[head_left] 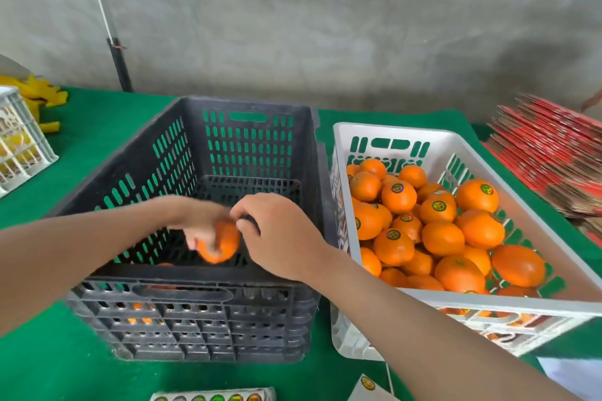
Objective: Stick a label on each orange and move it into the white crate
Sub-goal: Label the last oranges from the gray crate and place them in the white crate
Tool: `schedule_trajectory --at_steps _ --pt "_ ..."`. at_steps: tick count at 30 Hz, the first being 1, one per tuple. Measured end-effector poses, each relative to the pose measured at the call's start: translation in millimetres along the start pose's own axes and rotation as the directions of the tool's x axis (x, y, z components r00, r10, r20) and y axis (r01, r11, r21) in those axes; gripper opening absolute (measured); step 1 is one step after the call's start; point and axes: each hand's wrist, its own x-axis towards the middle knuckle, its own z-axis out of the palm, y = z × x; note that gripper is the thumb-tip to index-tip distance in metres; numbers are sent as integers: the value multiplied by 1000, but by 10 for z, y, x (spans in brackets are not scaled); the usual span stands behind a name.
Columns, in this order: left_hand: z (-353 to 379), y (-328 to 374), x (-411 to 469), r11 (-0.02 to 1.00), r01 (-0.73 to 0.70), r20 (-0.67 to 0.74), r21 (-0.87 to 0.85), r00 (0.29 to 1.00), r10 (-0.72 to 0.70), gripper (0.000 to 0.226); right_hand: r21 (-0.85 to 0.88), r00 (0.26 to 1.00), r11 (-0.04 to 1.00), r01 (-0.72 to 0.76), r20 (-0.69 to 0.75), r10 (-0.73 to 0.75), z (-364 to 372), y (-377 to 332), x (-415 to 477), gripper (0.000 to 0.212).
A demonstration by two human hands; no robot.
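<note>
Fig.: L hand grips orange above black crate. R hand, fingers curled, meets orange's top from the right; whether it pinches a label, can't tell. White crate lies rightward, so R hand is prob. nearer for transfer.

Green-covered table: black crate at centre, white crate at three o'clock, flattened red cartons at two, label sheet at six, slatted white bin at ten.

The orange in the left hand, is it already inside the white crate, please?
No, the left hand holds the orange over the black crate, beside the white crate.
</note>
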Motion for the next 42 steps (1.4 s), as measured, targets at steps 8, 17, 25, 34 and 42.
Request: schedule_trajectory --at_steps 8,17,25,34,42 --pt "89 332 -987 430 -601 -519 -674 799 303 67 285 957 957 -54 -259 131 -270 13 -216 27" --pt "804 1054 -1371 214 -592 -522 -777 796 306 94 463 996 886 9 -80 32 -685 14 -1050 76" --pt "1584 1675 -1281 528 -712 -680 -463 667 303 73 309 991 951 -25 -118 65 -769 264 -1880 72" --pt "2105 1608 -849 576 -522 -421 -628 851 312 92 733 913 562 -382 206 352 -589 670 -2267 49" --pt "2313 1604 -663 512 -433 -451 -742 887 97 70 596 754 463 -656 495 431 -482 878 -2276 49"
